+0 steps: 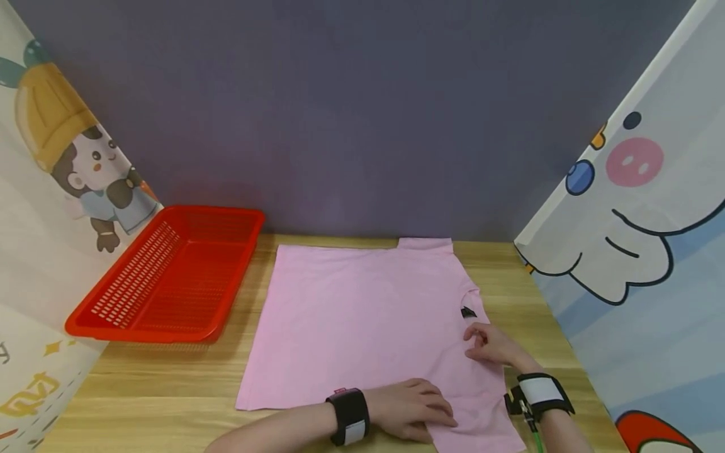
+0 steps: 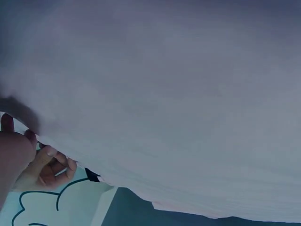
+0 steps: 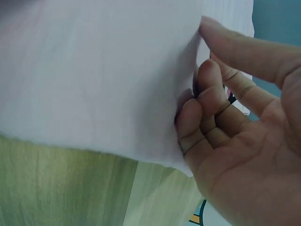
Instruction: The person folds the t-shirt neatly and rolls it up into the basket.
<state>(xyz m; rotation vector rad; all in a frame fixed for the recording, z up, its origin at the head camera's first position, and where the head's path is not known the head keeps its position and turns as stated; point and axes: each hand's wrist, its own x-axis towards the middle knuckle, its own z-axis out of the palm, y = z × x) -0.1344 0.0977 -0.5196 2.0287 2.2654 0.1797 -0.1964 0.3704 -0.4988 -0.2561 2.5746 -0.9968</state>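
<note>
A pink T-shirt (image 1: 351, 314) lies spread sideways on the wooden table, its neck opening (image 1: 471, 301) with a black label (image 1: 467, 312) to the right. My left hand (image 1: 412, 408) rests on the near part of the shirt, fingers lightly bent and spread. Just below the label, my right hand (image 1: 491, 345) hovers close over the cloth with loosely curled fingers. In the right wrist view its thumb tip (image 3: 209, 26) is right at the shirt's edge. No cloth shows between thumb and fingers in the left wrist view, where the right hand (image 2: 51, 167) appears too.
A red plastic basket (image 1: 209, 270) with perforated sides stands on the left of the table (image 1: 153, 384). A dark grey panel (image 1: 362, 119) closes off the back. Printed cloth walls (image 1: 651, 251) stand at both sides. The shirt's near sleeve runs past the frame's bottom edge.
</note>
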